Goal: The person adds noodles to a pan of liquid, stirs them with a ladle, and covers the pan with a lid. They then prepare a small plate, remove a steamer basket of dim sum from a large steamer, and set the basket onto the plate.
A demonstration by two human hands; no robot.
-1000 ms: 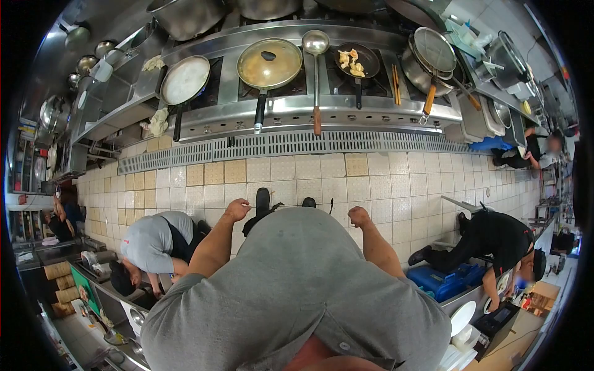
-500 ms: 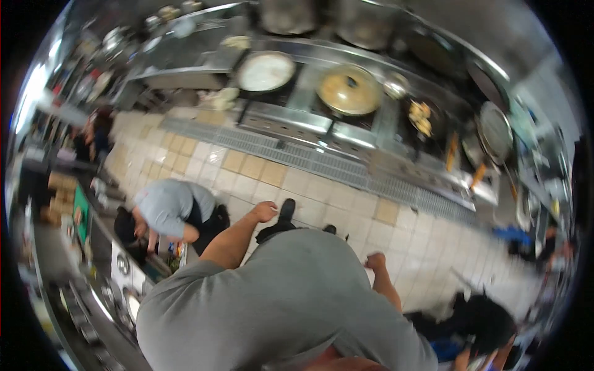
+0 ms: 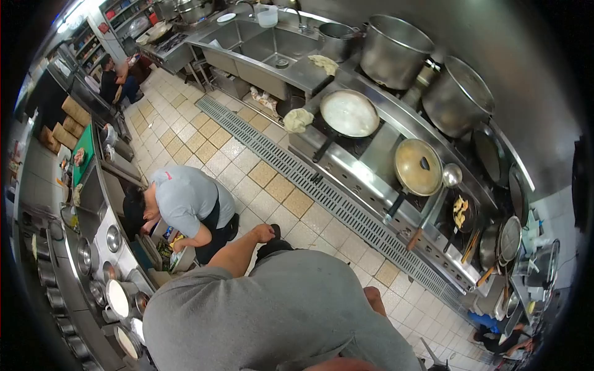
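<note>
My left hand [image 3: 265, 232] hangs low in front of my body, above the tiled floor [image 3: 297, 203] and next to a dark shoe [image 3: 275, 231]. Its fingers are curled in, and I cannot make out anything inside them. On the other side, my right hand [image 3: 373, 298] shows only in part past my grey shirt [image 3: 278, 303]; its fingers are hidden. Neither hand touches the stove [image 3: 346, 166]. On it are a frying pan of white liquid [image 3: 349, 113], a pan under a glass lid [image 3: 419, 166] and a small pan with yellow food [image 3: 460, 213].
A co-worker in grey [image 3: 189, 201] bends over an open drawer on my left, beside a counter holding metal bowls [image 3: 114, 238]. A floor drain grate [image 3: 291, 164] runs along the stove. Big stock pots [image 3: 396, 52] stand behind the burners. Other people [image 3: 117, 80] are farther off.
My view has turned left, so the stove now sits farther right and the sink has come into view. My left hand stays low with curled fingers; my right hand is more covered by my shirt.
</note>
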